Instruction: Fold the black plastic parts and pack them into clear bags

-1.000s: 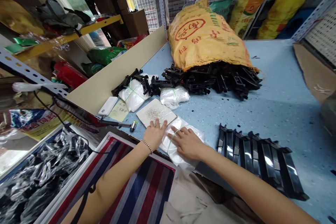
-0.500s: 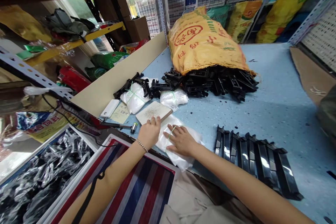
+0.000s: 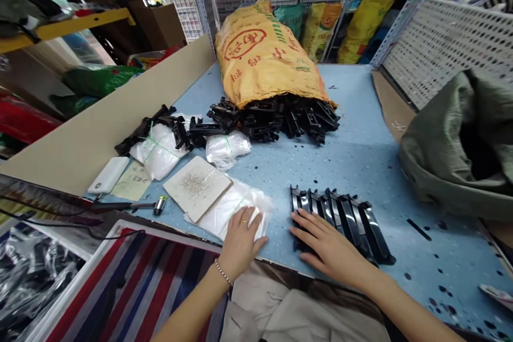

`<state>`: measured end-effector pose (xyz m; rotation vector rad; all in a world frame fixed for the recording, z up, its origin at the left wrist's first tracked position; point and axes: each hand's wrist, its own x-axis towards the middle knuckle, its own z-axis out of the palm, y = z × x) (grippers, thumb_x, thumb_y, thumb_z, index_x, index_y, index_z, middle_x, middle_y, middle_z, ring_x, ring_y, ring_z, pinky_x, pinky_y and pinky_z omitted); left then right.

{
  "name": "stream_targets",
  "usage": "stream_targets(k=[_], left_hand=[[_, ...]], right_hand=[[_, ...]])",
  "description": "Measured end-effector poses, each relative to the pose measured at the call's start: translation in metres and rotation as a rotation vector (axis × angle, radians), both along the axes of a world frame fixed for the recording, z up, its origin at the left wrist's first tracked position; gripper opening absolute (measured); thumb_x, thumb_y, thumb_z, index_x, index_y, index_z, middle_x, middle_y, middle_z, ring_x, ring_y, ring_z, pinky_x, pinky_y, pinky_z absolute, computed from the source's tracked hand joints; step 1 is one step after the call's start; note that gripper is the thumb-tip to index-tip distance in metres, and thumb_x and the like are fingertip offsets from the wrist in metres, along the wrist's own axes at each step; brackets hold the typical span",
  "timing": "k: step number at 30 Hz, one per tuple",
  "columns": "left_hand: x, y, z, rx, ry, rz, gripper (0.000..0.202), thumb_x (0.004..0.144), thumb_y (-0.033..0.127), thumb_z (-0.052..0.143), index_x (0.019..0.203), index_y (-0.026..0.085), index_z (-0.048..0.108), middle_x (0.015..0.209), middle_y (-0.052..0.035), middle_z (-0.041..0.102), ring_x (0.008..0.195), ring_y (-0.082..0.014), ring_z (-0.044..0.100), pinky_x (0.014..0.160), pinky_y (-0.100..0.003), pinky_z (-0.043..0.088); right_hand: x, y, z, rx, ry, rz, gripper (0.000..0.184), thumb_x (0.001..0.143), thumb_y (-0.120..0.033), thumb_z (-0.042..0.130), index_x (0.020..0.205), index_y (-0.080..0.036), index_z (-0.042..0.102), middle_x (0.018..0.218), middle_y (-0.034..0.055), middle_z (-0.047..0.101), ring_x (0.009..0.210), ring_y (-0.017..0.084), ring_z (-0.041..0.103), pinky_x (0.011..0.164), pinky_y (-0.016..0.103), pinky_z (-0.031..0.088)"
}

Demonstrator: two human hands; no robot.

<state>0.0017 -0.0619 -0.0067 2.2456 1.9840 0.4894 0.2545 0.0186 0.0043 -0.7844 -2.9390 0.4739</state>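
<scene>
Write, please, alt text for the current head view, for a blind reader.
A person's left hand lies over pale plastic film and the right hand over a row of black parts, on a blue table. Behind them, more black parts lie at a yellow sack's mouth.

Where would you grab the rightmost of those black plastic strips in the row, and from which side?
Probably mid-length on the rightmost black plastic strip, pinching across its narrow width, coming from above and the right. It lies long and slim with its right edge exposed, while its left side sits close to the rest of the row, where the right hand is.
</scene>
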Motion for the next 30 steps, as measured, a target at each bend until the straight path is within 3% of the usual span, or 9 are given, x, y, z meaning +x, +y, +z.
stream_targets(k=[4, 9, 11, 14, 17, 20, 23, 26, 30], left_hand=[[0.013, 0.003, -0.019, 0.102, -0.017, 0.086, 0.045, 0.085, 0.032, 0.060, 0.125, 0.015, 0.050, 0.133, -0.0179, 0.049, 0.125, -0.0342, 0.042, 0.100, -0.053, 0.040], [0.006, -0.004, -0.006, 0.030, -0.022, 0.219, 0.009, 0.086, 0.023, 0.056, 0.092, 0.017, 0.059, 0.101, -0.0124, 0.060, 0.093, -0.0273, 0.057, 0.080, -0.044, 0.049], [-0.003, -0.002, 0.000, -0.039, -0.105, 0.176, 0.014, 0.090, 0.016, 0.047, 0.082, 0.018, 0.059, 0.089, -0.0085, 0.061, 0.085, -0.0229, 0.058, 0.077, -0.038, 0.050], [-0.020, 0.001, 0.005, -0.042, -0.235, 0.186, 0.021, 0.093, 0.020, 0.043, 0.081, 0.018, 0.059, 0.085, -0.0066, 0.062, 0.086, -0.0207, 0.059, 0.078, -0.034, 0.050], [-0.034, 0.000, 0.005, 0.042, -0.155, 0.335, 0.015, 0.091, 0.024, 0.048, 0.096, 0.016, 0.060, 0.096, -0.0111, 0.062, 0.095, -0.0251, 0.058, 0.085, -0.039, 0.047], [-0.043, 0.000, 0.002, -0.069, -0.056, 0.396, 0.013, 0.089, 0.023, 0.049, 0.090, 0.016, 0.060, 0.091, -0.0110, 0.063, 0.088, -0.0262, 0.060, 0.077, -0.038, 0.047], [-0.049, 0.004, 0.004, -0.178, -0.157, 0.396, 0.016, 0.090, 0.025, 0.047, 0.081, 0.019, 0.058, 0.082, -0.0056, 0.065, 0.077, -0.0211, 0.062, 0.068, -0.031, 0.045], [-0.063, 0.010, 0.011, -0.181, -0.243, 0.432, 0.016, 0.091, 0.027, 0.048, 0.082, 0.020, 0.060, 0.077, -0.0020, 0.067, 0.072, -0.0178, 0.062, 0.065, -0.027, 0.043], [-0.091, 0.017, 0.019, -0.048, -0.020, 0.565, 0.018, 0.090, 0.026, 0.048, 0.081, 0.019, 0.063, 0.082, -0.0062, 0.066, 0.082, -0.0219, 0.062, 0.068, -0.030, 0.043]], right_hand=[[0.007, 0.009, 0.018, -0.092, -0.010, 0.063, 0.047, 0.089, -0.035, 0.053, 0.135, -0.026, 0.050, 0.151, 0.0052, 0.038, 0.140, 0.027, 0.029, 0.112, 0.047, 0.031], [-0.003, 0.009, 0.024, 0.069, -0.141, -0.383, 0.038, 0.094, -0.039, 0.043, 0.111, -0.012, 0.064, 0.106, 0.0179, 0.065, 0.102, 0.032, 0.059, 0.083, 0.046, 0.049], [-0.010, 0.006, 0.019, 0.152, -0.202, -0.427, 0.035, 0.093, -0.036, 0.044, 0.100, -0.010, 0.066, 0.095, 0.0183, 0.065, 0.093, 0.034, 0.061, 0.079, 0.046, 0.049], [-0.018, 0.004, 0.014, 0.167, -0.175, -0.388, 0.032, 0.093, -0.035, 0.045, 0.099, -0.011, 0.066, 0.096, 0.0172, 0.065, 0.092, 0.032, 0.061, 0.078, 0.044, 0.048], [-0.028, 0.008, 0.019, 0.143, -0.112, -0.375, 0.032, 0.094, -0.035, 0.044, 0.106, -0.012, 0.064, 0.097, 0.0155, 0.065, 0.093, 0.031, 0.060, 0.078, 0.043, 0.048], [-0.054, 0.015, 0.032, 0.080, -0.032, -0.284, 0.032, 0.096, -0.031, 0.041, 0.115, -0.014, 0.060, 0.103, 0.0140, 0.064, 0.097, 0.029, 0.059, 0.081, 0.041, 0.048], [-0.095, 0.023, 0.038, 0.012, 0.033, -0.186, 0.032, 0.095, -0.027, 0.040, 0.121, -0.016, 0.057, 0.113, 0.0137, 0.060, 0.103, 0.027, 0.056, 0.085, 0.040, 0.048], [-0.132, 0.027, 0.029, -0.019, 0.028, -0.041, 0.033, 0.091, -0.025, 0.049, 0.123, -0.017, 0.056, 0.124, 0.0145, 0.054, 0.110, 0.028, 0.052, 0.088, 0.040, 0.047], [-0.153, 0.026, 0.007, -0.030, -0.056, 0.120, 0.023, 0.087, -0.013, 0.052, 0.107, -0.014, 0.064, 0.120, 0.0169, 0.056, 0.111, 0.027, 0.051, 0.093, 0.040, 0.045]])
